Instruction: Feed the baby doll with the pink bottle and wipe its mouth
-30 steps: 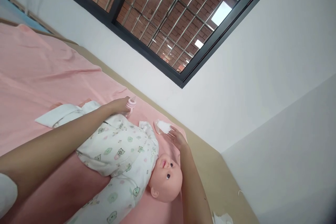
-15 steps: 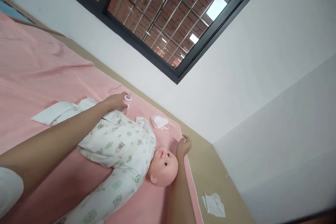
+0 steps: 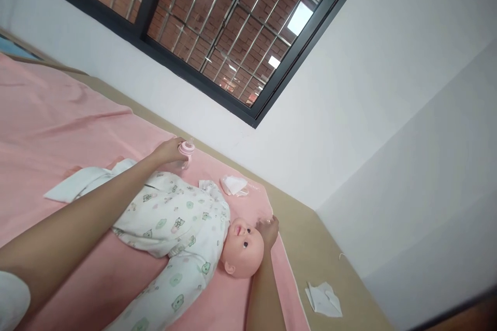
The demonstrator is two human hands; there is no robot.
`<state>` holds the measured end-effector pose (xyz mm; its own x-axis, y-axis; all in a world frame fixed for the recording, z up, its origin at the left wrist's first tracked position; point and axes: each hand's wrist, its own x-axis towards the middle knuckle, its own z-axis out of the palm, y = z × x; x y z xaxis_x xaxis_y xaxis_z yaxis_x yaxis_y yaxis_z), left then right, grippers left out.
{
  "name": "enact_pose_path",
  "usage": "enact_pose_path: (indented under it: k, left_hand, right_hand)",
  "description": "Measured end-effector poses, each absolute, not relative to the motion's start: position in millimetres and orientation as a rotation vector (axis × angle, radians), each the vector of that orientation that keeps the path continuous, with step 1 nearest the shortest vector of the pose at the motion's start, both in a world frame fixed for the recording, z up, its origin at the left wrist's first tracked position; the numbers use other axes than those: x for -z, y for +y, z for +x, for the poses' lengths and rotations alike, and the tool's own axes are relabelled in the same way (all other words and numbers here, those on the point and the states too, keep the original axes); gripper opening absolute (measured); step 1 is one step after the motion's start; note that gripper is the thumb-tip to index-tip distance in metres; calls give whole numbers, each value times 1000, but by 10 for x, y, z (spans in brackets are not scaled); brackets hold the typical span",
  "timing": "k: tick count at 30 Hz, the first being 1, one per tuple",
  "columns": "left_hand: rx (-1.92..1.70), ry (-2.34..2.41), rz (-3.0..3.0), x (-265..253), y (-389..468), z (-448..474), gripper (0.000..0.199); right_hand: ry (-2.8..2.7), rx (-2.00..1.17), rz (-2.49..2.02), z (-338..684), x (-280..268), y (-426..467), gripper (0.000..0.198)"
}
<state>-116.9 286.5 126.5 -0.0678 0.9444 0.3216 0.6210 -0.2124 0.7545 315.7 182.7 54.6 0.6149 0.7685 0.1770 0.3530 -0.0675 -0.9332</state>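
Observation:
A baby doll (image 3: 244,248) in a white sleepsuit (image 3: 174,217) with green and brown animal prints lies face up on a pink blanket (image 3: 77,98). My left hand (image 3: 170,151), reaching across the doll's body, is closed around a baby bottle (image 3: 187,151) with a pink collar and clear teat. The lower part of the bottle is partly covered by my fingers. My right hand (image 3: 271,230) rests right beside the top of the doll's head, near the blanket's edge, its fingers curled. What they hold, if anything, is not clear.
A white crumpled tissue (image 3: 234,185) lies on the blanket above the doll's shoulder. Another folded white tissue (image 3: 324,299) sits on the tan surface (image 3: 306,232) beyond the blanket's edge. A white wall (image 3: 310,155) and a dark-framed barred window (image 3: 252,119) border the far side.
My right hand has shifted down from the blanket's edge, closer to the doll's head, its fingers turned toward it. My left hand keeps the baby bottle in about the same place. The view has tilted slightly.

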Motion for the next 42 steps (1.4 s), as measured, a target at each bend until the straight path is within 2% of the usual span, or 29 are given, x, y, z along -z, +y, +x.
enact_pose_path:
  k: [3, 6, 10, 13, 17, 20, 28, 34, 37, 42]
  left_hand:
    - [-1291, 1509, 1844, -1414, 2794, -1101, 60]
    - [-1326, 1242, 1855, -1610, 2599, -954, 59]
    - [-1171, 989, 1952, -1878, 2201, -700, 48]
    - [-1025, 814, 2078, -2003, 1917, -547, 45]
    - [-967, 762, 2171, -2055, 1654, -428, 64]
    - [-964, 789, 2189, -2061, 1545, -390, 75]
    - [-890, 639, 1954, -2102, 1507, -395, 76]
    - [-1007, 678, 1728, -2071, 1570, -385, 84]
    - [-1012, 674, 1691, -2069, 1573, -384, 83]
    - [-1018, 673, 1740, -2073, 1565, -383, 85]
  right_hand:
    - [-821, -301, -1707, 3126, -650, 1812, 76]
    - [-820, -273, -1542, 2996, -847, 1824, 77]
    - [-918, -354, -1139, 2690, -1285, 1778, 72]
    - [-1069, -348, -911, 2377, -1664, 1596, 76]
    - [-1295, -494, -780, 1940, -2003, 1239, 80]
    - [-1379, -622, -745, 1695, -2063, 1071, 83]
    - [-1503, -756, -745, 1433, -1947, 1044, 73]
    - [-1627, -795, -803, 1538, -1989, 1031, 75]
    - [-1709, -855, -854, 1593, -2015, 997, 85]
    - [-1793, -894, -878, 1582, -2000, 969, 120]
